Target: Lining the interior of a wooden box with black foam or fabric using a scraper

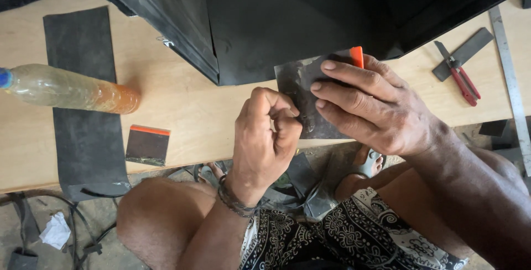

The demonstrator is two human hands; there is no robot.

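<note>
Wooden bench (182,109): rubber patch (301,90) under right hand (370,107) fingers.

arms: bare, no sleeves | left wrist: dark braided bracelet (235,201) | shorts (343,234): black-and-white paisley (sandal below)

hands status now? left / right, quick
Left hand: closed in a fist, fingertips pinching the edge of the dark patch.
Right hand: fingers flat, pressing the patch onto the wooden board; nothing gripped.
</note>
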